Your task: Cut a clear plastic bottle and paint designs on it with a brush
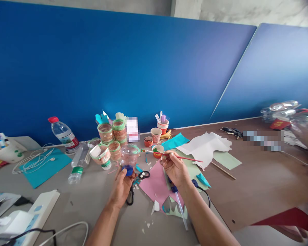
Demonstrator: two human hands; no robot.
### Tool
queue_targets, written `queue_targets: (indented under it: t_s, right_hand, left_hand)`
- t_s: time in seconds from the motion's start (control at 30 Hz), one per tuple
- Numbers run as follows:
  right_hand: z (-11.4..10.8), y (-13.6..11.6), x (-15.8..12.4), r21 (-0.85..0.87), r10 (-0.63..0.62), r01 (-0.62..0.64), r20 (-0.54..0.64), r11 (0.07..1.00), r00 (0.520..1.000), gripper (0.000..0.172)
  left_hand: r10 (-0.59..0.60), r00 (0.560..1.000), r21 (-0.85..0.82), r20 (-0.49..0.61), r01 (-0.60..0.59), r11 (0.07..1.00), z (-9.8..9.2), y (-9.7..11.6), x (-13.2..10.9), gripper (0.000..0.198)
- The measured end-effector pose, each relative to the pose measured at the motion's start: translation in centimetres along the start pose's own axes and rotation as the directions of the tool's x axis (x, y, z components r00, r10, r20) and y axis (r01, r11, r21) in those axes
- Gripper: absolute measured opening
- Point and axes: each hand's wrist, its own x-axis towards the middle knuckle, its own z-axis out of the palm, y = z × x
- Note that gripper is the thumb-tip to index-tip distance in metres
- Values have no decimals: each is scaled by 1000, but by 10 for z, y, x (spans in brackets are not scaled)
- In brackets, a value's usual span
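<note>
My left hand (121, 187) is closed round the blue-capped neck of a cut-off clear plastic bottle top (129, 158), held cap down with its wide opening up. Green paint runs along its rim. In my right hand (176, 169) is a paintbrush (190, 159) with a red handle, pinched between the fingers. Its bristles point left, close by the rim's right side; whether they touch I cannot tell. A small red paper cup with green paint (157, 155) stands behind the brush. Painted cut cups (105, 132) with green rims are stacked behind my left hand.
Scissors (130, 196) lie beside my left hand. Pink paper (155, 182), white paper (207, 147) and a glue gun's cable (206, 193) are around my right arm. Water bottles (64, 135) and a power strip (38, 212) are at left. Another person's arm (306, 131) shows at far right.
</note>
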Motion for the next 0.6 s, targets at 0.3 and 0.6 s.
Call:
queue_targets:
  t_s: [0.3, 0.6]
  right_hand:
    - [-2, 0, 3, -24, 47, -49, -60, 999, 997, 15]
    - [1, 2, -1, -14, 19, -18, 17, 1000, 1000, 14]
  left_hand:
    - [-3, 1000, 16, 4, 3, 1000, 1, -1, -1, 24]
    - [56, 995, 54, -86, -52, 997, 1, -4, 1, 23]
